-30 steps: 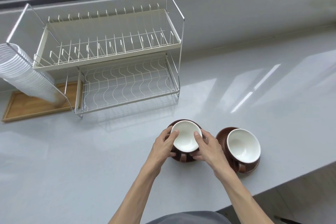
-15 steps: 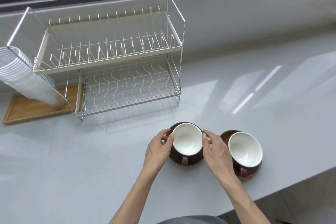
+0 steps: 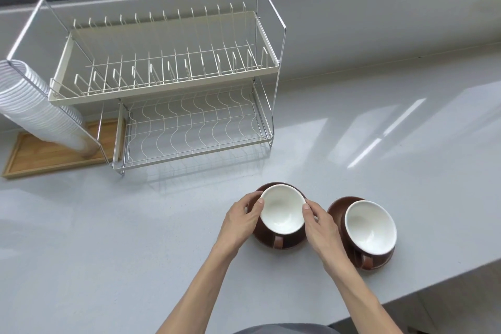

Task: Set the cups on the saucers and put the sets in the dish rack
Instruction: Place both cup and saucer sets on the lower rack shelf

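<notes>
Grey countertop (image 3: 352, 127) below a window sill. Two brown cups with white interiors, each seated on its own brown saucer — near cup (image 3: 283, 211) on near saucer (image 3: 295, 243), second cup (image 3: 370, 228) on second saucer (image 3: 336, 206) just to the right, handles toward the viewer. Left hand (image 3: 240, 221) and right hand (image 3: 321, 226) on opposite sides of the near set, fingers curled against cup and saucer; firm clamping cannot be told. One two-tier wire dish rack (image 3: 168, 89) well behind — both tiers bare. One stack of white disposable cups (image 3: 35, 106) on one wooden tray (image 3: 40, 156), left of rack.
</notes>
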A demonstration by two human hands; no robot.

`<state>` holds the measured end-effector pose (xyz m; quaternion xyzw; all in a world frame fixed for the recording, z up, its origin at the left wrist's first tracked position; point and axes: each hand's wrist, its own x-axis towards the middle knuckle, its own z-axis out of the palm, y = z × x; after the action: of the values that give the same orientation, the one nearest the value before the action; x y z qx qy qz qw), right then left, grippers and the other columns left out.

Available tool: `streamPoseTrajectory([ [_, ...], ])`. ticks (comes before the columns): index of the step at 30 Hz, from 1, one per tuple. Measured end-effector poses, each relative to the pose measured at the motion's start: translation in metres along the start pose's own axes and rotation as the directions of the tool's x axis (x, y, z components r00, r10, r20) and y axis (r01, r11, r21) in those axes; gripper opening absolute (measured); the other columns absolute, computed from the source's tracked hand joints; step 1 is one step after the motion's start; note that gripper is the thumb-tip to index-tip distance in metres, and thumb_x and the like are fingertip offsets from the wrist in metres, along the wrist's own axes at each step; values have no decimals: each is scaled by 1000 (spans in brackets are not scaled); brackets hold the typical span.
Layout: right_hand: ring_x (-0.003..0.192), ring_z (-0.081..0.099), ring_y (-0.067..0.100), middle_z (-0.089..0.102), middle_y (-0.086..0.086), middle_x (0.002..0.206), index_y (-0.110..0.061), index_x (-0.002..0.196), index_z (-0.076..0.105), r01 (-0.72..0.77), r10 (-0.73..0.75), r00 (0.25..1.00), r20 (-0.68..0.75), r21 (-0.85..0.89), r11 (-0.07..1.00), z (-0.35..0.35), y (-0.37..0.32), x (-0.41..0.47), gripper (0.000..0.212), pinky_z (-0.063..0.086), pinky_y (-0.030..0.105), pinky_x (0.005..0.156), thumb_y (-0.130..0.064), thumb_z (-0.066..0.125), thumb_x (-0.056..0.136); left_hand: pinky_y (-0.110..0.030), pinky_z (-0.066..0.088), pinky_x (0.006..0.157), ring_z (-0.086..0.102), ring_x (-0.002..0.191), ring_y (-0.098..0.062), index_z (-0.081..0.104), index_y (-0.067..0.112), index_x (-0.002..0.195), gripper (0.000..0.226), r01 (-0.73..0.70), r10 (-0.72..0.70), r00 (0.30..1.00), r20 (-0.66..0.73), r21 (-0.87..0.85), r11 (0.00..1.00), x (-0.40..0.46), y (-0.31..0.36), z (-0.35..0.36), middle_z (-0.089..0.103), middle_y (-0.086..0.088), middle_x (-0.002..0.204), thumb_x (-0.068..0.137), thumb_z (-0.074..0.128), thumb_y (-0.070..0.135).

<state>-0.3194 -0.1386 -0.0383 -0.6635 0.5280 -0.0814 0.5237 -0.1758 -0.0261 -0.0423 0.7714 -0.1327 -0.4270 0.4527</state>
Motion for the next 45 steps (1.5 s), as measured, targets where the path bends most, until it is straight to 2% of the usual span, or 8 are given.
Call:
streamPoseTrajectory([
  [6, 79, 57, 15, 64, -5, 79, -22, 94, 66, 40, -38, 999, 21, -65, 997, 2, -8, 6, 28, 42, 25, 70, -36, 43, 102, -48, 51, 102, 62, 120, -23, 66, 42, 119, 34, 43, -43, 999, 7, -48, 998, -6, 2, -10, 65, 2, 128, 89, 55, 54],
  [12, 103, 62, 26, 72, 4, 100, -18, 106, 70, 98, -80, 987, 136, -127, 987, 4, -41, 20, 31, 50, 41, 91, -35, 44, 102, -49, 57, 94, 64, 113, -23, 60, 41, 123, 29, 122, -122, 992, 12, -80, 989, -6, 15, -31, 65, -3, 122, 95, 51, 43],
  [15, 100, 63, 20, 70, -10, 95, -31, 108, 71, 119, -92, 978, 187, -141, 983, 8, -59, 27, 27, 55, 46, 92, -36, 45, 100, -47, 58, 94, 65, 110, -23, 58, 40, 124, 28, 140, -141, 990, -7, -81, 987, -6, 25, -45, 65, -1, 118, 97, 52, 40],
  [20, 99, 65, 21, 73, -4, 97, -42, 87, 70, 162, -127, 963, 237, -135, 977, 17, -88, 36, 26, 56, 49, 91, -38, 46, 95, -40, 59, 88, 66, 108, -22, 58, 39, 123, 26, 118, -121, 993, -19, -102, 988, -9, 40, -70, 66, 0, 120, 98, 51, 39],
  [28, 92, 66, 27, 72, 5, 91, -34, 92, 71, 227, -192, 942, 277, -100, 969, 34, -135, 57, 28, 56, 55, 92, -38, 44, 91, -47, 54, 97, 64, 113, -23, 53, 38, 130, 33, 60, -66, 996, -57, -102, 993, 5, 69, -101, 66, 3, 124, 97, 52, 43],
  [36, 89, 62, 32, 67, 12, 87, -18, 90, 69, 255, -223, 943, 247, -104, 961, 54, -175, 96, 32, 57, 46, 87, -34, 41, 93, -44, 56, 92, 64, 108, -24, 55, 34, 125, 27, 48, -61, 993, -99, -127, 991, 43, 104, -127, 64, 1, 122, 98, 52, 39],
  [41, 75, 48, 23, 51, 5, 76, 1, 96, 62, 289, -260, 941, 218, -113, 951, 72, -196, 132, 38, 40, 34, 69, -29, 39, 95, -47, 56, 92, 65, 106, -26, 56, 29, 130, 35, 63, -80, 988, -130, -134, 989, 76, 123, -138, 65, -2, 119, 96, 54, 38],
  [45, 76, 51, 22, 57, 2, 74, -5, 88, 64, 307, -282, 939, 197, -112, 945, 84, -212, 157, 36, 40, 35, 70, -28, 38, 98, -41, 58, 83, 65, 104, -27, 58, 28, 128, 35, 66, -92, 982, -167, -156, 986, 106, 136, -144, 65, -4, 117, 94, 57, 38],
])
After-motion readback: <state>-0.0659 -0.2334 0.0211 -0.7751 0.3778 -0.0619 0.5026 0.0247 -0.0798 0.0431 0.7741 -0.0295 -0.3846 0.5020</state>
